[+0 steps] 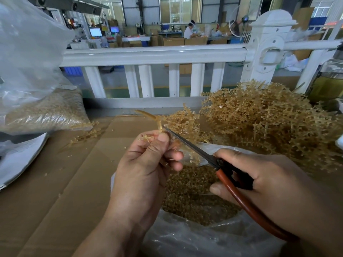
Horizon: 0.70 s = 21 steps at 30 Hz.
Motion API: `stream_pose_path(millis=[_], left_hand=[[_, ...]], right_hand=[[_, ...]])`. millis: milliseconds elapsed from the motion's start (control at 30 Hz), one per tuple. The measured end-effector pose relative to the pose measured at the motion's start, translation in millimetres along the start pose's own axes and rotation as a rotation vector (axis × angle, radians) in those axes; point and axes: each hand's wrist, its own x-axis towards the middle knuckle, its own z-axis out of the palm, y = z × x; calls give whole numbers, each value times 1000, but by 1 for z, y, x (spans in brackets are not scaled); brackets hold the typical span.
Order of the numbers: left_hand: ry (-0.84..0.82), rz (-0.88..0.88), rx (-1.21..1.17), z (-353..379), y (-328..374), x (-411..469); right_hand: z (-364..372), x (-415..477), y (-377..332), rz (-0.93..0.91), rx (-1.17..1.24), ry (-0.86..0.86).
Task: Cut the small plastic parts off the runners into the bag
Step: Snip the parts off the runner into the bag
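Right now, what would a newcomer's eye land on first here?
Dead centre, the right hand grips red-handled scissors, blade tips at a runner pinched in the left hand. Directly below gapes a clear bag of cut parts; a tangled pile of uncut runners fills the right.

factory floor | stacked cartons (174,41) | monitors (95,32) | white railing (154,54)

The left hand (146,164) pinches a runner (148,115) above the open bag (200,236) of cut parts (193,193). The right hand (267,184) grips scissors (207,154), tips at the runner. A runner pile (269,123) fills the bench's far right corner.
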Motion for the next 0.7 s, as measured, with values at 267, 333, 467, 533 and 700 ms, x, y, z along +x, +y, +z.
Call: stream_pose_path(millis=[267, 333, 467, 533, 700], left_hand=[[15, 13, 24, -1, 1, 0], [11, 6, 31, -2, 3, 0], [7, 3, 34, -2, 6, -2], [14, 0, 53, -2, 7, -2], [-37, -95, 108, 1, 8, -4]], right_hand=[[4, 1, 9, -47, 156, 61], [2, 2, 10, -67, 269, 75], [2, -2, 12, -119, 530, 54], [7, 0, 19, -141, 563, 60], [30, 6, 24, -179, 832, 141]])
